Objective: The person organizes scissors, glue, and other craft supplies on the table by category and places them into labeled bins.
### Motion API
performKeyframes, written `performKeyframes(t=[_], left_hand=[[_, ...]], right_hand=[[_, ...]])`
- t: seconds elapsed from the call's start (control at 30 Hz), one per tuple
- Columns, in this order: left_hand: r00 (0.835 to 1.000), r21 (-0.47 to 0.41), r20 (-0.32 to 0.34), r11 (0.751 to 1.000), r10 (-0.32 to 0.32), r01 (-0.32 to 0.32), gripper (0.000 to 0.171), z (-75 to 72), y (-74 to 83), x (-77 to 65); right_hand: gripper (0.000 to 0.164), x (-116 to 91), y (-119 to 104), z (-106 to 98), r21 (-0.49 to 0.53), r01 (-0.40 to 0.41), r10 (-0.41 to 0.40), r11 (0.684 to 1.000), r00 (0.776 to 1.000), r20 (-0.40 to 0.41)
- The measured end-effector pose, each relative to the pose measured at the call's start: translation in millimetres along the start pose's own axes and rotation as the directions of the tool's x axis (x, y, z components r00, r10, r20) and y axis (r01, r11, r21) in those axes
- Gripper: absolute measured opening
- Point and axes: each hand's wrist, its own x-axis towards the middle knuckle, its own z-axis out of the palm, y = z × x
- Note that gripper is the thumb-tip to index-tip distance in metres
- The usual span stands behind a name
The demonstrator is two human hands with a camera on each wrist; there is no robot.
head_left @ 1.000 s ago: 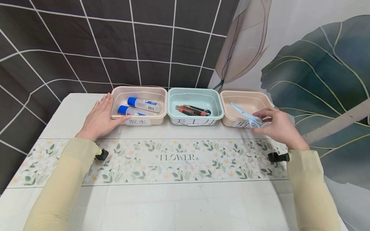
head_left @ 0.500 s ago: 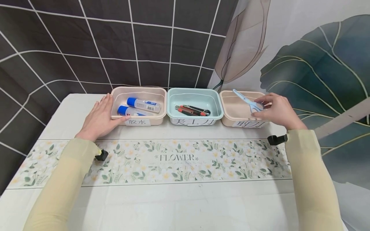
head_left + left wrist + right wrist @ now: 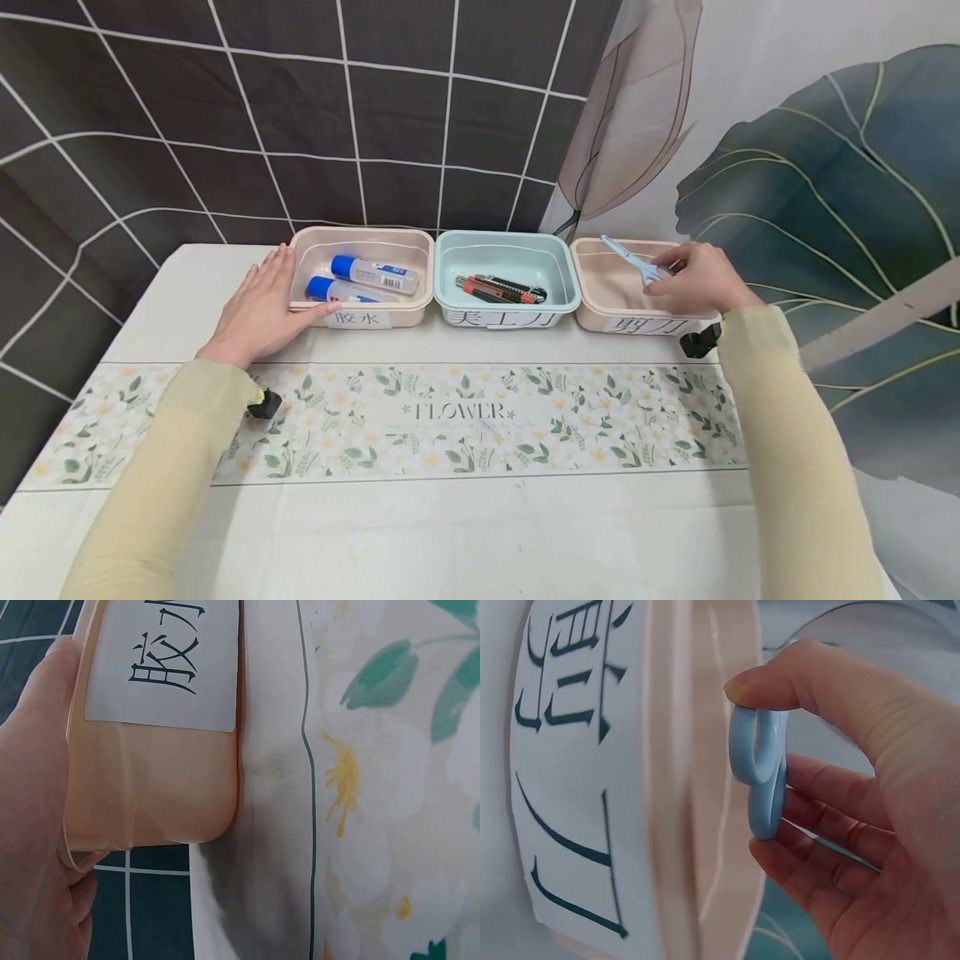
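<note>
My right hand (image 3: 697, 277) pinches light blue scissors (image 3: 628, 255) by the handle loops, over the right-hand pink bin (image 3: 592, 287). Their blades point to the back left. In the right wrist view, the thumb presses one end of the scissors' loops (image 3: 744, 746) and a fingertip the other. My left hand (image 3: 255, 308) rests against the left-hand pink bin (image 3: 408, 313), fingers straight along its left side and thumb at the front rim. Inside that bin lie two clear glue bottles (image 3: 382, 276) with blue caps.
Between the pink bins stands a light blue bin (image 3: 442, 287) holding several utility knives (image 3: 502, 287). All three bins carry paper labels and stand in a row at the back of the white table (image 3: 480, 533). A flower-printed strip (image 3: 465, 450) runs across the tabletop.
My right hand has lifted the scissors from the right bin's front edge and carried them farther back over its inside. The left hand has stayed in place.
</note>
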Motion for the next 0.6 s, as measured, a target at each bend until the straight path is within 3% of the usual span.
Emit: performKeyframes(t=[0.37,0.6], left_hand=[[1.0,-0.004,0.006,1.0,-0.003,0.003,0.116,-0.2,0.4,-0.4],[1.0,0.0,0.008,1.0,-0.005,0.005,0.116,-0.6,-0.1,-0.4]], right_hand=[[0.053,20.3,23.1,16.3,-0.013,-0.055,0.056,0.998,0.995,0.088],[0.071,23.8,20.3,17.4,0.017,-0.089,0.087,0.996,0.991,0.105]])
